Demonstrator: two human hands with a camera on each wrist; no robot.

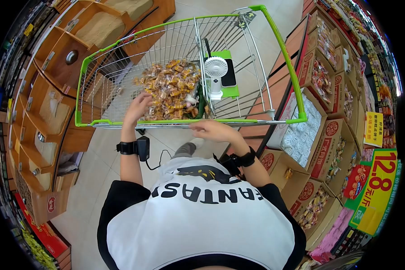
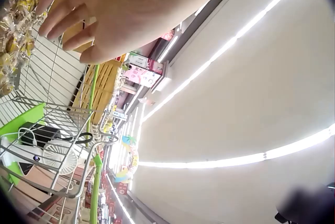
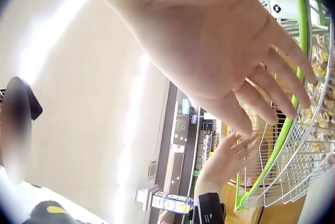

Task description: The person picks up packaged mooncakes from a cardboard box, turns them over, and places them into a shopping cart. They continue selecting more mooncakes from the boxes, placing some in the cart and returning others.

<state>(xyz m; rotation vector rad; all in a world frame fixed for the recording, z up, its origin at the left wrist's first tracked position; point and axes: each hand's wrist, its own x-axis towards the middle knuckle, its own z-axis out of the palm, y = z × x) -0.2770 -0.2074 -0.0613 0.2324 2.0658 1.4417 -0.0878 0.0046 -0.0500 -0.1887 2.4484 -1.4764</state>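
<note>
A shopping cart with a green rim (image 1: 252, 120) stands before me, a heap of small wrapped snacks (image 1: 168, 87) in its wire basket. My left hand (image 1: 140, 107) reaches over the near rim beside the heap, fingers spread and holding nothing. The left wrist view shows the same hand (image 2: 110, 17) with loosely bent fingers. My right hand (image 1: 215, 130) is at the near rim, its fingers extended. In the right wrist view, the right hand's fingertips (image 3: 301, 98) overlap the green rim, and nothing is in the palm. A long dark green item (image 1: 202, 100) lies along the heap's right side.
A white handheld fan (image 1: 216, 69) and a dark phone (image 1: 229, 74) sit on the cart's green seat panel (image 1: 230, 92). Wooden bulk bins (image 1: 54, 108) line the left. Cardboard boxes (image 1: 327, 153) of wrapped goods and a yellow price sign (image 1: 378, 191) stand at right.
</note>
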